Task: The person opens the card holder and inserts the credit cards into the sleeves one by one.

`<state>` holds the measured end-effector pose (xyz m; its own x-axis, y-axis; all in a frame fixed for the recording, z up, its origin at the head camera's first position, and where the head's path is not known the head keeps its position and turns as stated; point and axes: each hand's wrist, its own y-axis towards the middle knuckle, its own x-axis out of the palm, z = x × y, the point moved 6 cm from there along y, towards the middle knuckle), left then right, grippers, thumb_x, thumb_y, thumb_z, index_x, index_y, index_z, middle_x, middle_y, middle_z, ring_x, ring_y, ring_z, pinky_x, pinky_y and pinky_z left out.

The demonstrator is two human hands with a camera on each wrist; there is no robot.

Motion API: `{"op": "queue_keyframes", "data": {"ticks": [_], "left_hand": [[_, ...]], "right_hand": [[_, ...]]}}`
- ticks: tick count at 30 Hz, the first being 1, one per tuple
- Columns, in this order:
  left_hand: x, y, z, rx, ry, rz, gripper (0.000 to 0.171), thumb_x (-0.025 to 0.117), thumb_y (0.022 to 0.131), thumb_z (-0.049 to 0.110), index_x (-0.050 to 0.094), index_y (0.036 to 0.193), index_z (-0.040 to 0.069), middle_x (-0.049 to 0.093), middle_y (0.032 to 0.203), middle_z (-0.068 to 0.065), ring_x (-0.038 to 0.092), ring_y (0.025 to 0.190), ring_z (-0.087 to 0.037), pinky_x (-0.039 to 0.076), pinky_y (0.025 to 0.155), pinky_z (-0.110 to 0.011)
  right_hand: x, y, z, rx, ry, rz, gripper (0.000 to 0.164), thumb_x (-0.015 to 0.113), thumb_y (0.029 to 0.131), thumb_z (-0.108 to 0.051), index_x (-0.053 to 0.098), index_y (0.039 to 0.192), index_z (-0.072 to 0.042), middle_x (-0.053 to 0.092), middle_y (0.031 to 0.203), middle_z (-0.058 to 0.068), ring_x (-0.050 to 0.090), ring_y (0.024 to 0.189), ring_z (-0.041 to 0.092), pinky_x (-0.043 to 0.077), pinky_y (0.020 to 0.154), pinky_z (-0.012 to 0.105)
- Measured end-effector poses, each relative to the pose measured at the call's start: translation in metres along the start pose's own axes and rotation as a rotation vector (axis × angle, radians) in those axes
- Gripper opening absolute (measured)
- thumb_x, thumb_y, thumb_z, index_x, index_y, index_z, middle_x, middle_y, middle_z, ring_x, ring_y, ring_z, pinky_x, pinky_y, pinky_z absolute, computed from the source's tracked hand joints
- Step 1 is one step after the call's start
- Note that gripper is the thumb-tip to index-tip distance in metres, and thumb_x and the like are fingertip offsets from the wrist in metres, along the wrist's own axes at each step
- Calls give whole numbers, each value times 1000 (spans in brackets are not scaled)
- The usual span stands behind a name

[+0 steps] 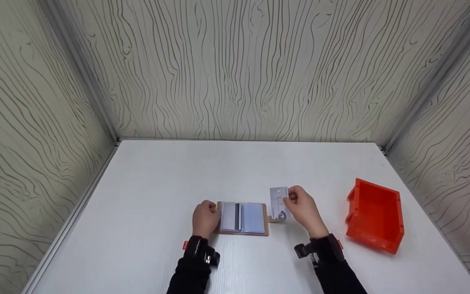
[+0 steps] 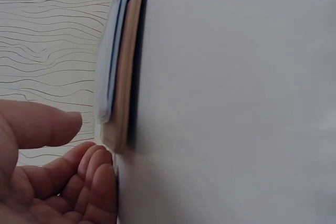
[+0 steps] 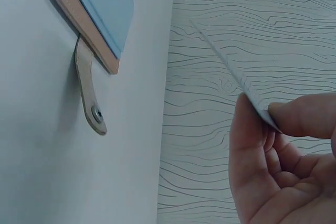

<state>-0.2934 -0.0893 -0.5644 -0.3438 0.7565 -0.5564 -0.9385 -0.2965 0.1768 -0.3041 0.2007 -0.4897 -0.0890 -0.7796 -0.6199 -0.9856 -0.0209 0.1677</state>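
Observation:
An open card holder [image 1: 253,218] with a tan cover and clear plastic sleeves lies on the white table. My left hand [image 1: 205,219] rests beside its left edge. In the left wrist view the thumb [image 2: 50,124] stands apart from the loosely curled fingers, whose tips are close to the cover's corner; nothing is between them. Over the table to the right of the card holder, my right hand [image 1: 303,207] pinches a silvery card [image 1: 278,200] marked VIP between thumb and fingers. In the right wrist view the card [image 3: 231,66] shows almost edge-on, clear of the card holder.
A strap [image 3: 88,87] with a metal snap sticks out from the card holder's right side. An orange-red plastic bin [image 1: 375,216] stands on the right of the white table [image 1: 169,171]. Wood-patterned panels [image 1: 235,73] enclose the back and sides.

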Motion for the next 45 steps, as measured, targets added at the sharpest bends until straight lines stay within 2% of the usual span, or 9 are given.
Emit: {"op": "queue_keyframes", "data": {"ticks": [6,13,20,23,27,30,31,39,45], "left_hand": [[-4,-1,13,12,-60,19,10,68,87,6,68,91,-3,63,78,-5,60,76,-23,50,73,-40],[6,-9,38,44,-171,-129,11,68,88,6,70,97,-1,65,83,-5,59,76,-18,50,70,-35],[15,-17,57,104,-206,-204,13,70,89,10,71,97,1,66,85,-3,61,79,-18,51,73,-35],[18,-19,62,111,-200,-221,14,69,90,11,70,100,1,66,85,-2,61,80,-18,49,87,-41],[22,-20,65,117,-192,-236,16,69,91,11,71,102,0,67,84,-1,60,78,-15,49,86,-40],[24,-22,66,120,-213,-254,17,68,90,10,71,103,0,67,86,-2,60,78,-14,51,70,-31],[24,-22,67,123,-222,-255,16,68,90,9,71,103,-1,68,86,-2,60,78,-14,51,69,-30],[23,-21,69,131,-223,-243,10,69,87,4,70,96,1,65,81,0,57,73,-12,49,67,-31],[19,-19,67,130,-201,-209,5,67,87,3,68,92,3,61,79,1,55,72,-13,48,73,-36]], "right_hand": [[11,-1,-6,-10,27,-9,16,63,90,-1,58,104,4,59,90,9,55,82,21,47,75,34],[28,-5,-12,-15,88,-51,15,63,90,-1,57,103,3,58,90,8,53,81,19,46,72,30],[43,-8,-18,-36,150,-100,13,63,91,-1,56,102,2,56,88,6,52,79,17,45,68,27],[48,-9,-21,-25,175,-121,14,63,91,-1,55,103,1,56,89,6,53,79,17,46,66,27],[54,-10,-21,-9,223,-150,14,62,92,-1,54,104,0,55,89,7,53,78,17,48,62,25],[57,-11,-22,-13,249,-168,15,62,93,-1,53,104,1,56,90,8,53,78,17,48,60,25],[58,-11,-22,-13,256,-173,15,62,93,-2,53,105,1,56,90,8,53,77,17,48,59,25],[61,-9,-20,-1,245,-179,17,62,93,-4,54,106,2,58,90,8,52,77,17,45,59,24],[62,-6,-15,-2,251,-173,20,61,91,-3,56,109,4,59,90,8,59,79,19,52,65,27]]}}
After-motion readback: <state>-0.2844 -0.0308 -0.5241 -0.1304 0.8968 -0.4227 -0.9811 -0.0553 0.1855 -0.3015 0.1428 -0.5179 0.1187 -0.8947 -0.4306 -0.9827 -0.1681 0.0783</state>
